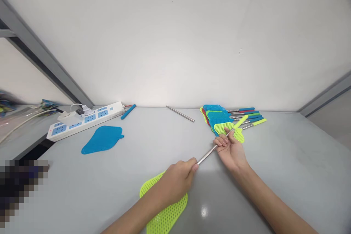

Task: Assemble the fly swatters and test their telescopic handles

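Nearest of all, partly covered by the left arm (142,208), sat the lime mesh head (173,214), and just ahead of it the left hand (179,179) had its fingers wrapped firmly around the near end of the metal rod (207,155). Up the line ran that rod, and there was the right hand (230,150), palm turned up, fingers curled and thumb pressing, gripping the far end just where the lime handle (241,121) began! Those fingers hid the join, so whether the handle sat fully home could not be told. It looked like the handle-fitting step; the next move, by that reading, called for a steady left grip and a straight push or twist from the right.

Now for room: just beyond the right fingers lay the heap of swatters (216,115), close under the handle, a likely snag. Ahead of the left fingers, a loose rod (180,113) lay near the wall (175,44); off to their left, a blue mesh head (103,139), a blue handle (128,112) and the power strip (90,119) crowded that end. Widest space? Right of the right fingers, across the grey table (298,161).
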`<action>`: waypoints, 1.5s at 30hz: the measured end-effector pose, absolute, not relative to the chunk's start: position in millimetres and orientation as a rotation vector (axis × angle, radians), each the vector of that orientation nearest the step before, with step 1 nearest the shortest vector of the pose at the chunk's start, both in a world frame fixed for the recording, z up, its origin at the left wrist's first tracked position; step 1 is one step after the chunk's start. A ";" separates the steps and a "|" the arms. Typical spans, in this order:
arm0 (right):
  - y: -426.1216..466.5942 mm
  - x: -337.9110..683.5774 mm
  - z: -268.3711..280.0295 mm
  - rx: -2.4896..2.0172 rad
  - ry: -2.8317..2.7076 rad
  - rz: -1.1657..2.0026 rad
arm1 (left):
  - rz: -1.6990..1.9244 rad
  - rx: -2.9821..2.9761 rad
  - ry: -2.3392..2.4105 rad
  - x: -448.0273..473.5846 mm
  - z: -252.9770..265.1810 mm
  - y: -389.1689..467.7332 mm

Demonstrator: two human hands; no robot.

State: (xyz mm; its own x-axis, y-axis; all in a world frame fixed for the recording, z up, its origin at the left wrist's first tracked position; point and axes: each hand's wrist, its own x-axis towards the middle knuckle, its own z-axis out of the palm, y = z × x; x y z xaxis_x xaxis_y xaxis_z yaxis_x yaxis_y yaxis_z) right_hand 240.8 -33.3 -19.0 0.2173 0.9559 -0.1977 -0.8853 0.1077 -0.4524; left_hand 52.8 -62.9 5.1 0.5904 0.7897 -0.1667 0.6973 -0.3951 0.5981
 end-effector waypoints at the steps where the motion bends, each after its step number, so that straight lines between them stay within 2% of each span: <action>1: -33.6 241.4 -18.2 -0.535 -0.147 1.377 | 0.209 2.211 1.187 50.3 5.3 -59.1; 13: -30.8 261.4 -6.4 -0.415 -0.116 1.439 | 0.193 2.449 1.342 30.8 3.0 -29.7; 21: -40.3 238.1 -16.4 -0.420 -0.162 1.443 | 0.356 2.356 1.266 38.6 9.8 -36.3; 29: -49.5 217.1 -25.6 -0.417 -0.127 1.467 | 0.320 2.597 1.218 47.3 -2.0 -40.6; 45: -57.8 201.6 -19.2 -0.472 -0.170 1.591 | 0.250 2.620 1.277 57.8 0.1 -45.5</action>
